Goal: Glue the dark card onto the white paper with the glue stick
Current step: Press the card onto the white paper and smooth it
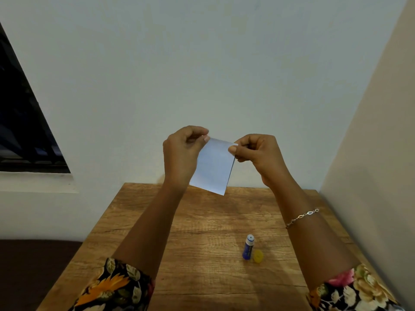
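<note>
Above table (202, 277) — both hands pinch white paper (212, 167); glue stick (248, 248) label unreadable.

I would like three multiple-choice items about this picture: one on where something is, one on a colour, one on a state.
1. Where does the glue stick stand?
A. on the wooden table
B. in the left hand
C. on the window sill

2. What colour is the cap beside it?
A. red
B. yellow
C. black

3. How is the white paper held?
A. flat on the table
B. by one hand
C. in the air, pinched by both hands

Answers: 1 A, it stands upright on the wood; 2 B, the cap is yellow; 3 C, the left hand and right hand grip its top corners.
</note>
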